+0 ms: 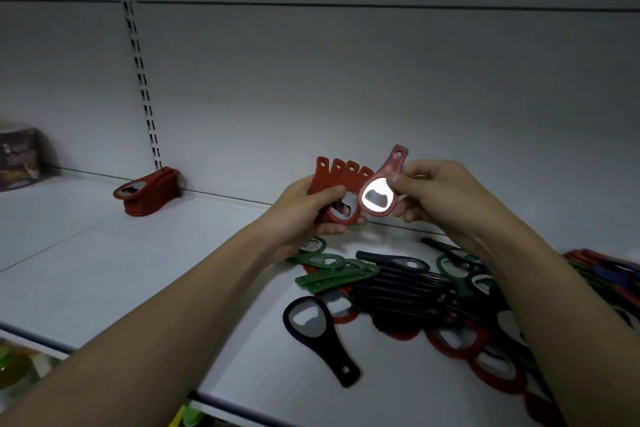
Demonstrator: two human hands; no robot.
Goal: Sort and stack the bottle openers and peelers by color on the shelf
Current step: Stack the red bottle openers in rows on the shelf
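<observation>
The left hand (308, 208) is clutching a fanned bundle of red bottle openers (341, 180), thumb lying across their heads, handles pointing up toward the back wall of the shelf (104, 253). Just beside it the right hand (440, 194) is pinching a single red opener (379, 196) between thumb and fingers, its metal plate catching the light (bright enough to wash out detail), its head touching or nearly touching the bundle. Both hands are hovering above the shelf's middle. Below them, toward the front right edge, a mixed heap of openers (415, 291) is lying loose: green, dark blue and red ones overlapping. One dark opener (320, 336) is lying apart at the heap's left side, near the front edge. A neat red stack (147, 192) is standing at the back edge, against the slotted upright (138, 55). A purple package (19, 158) is sitting at the far left.
</observation>
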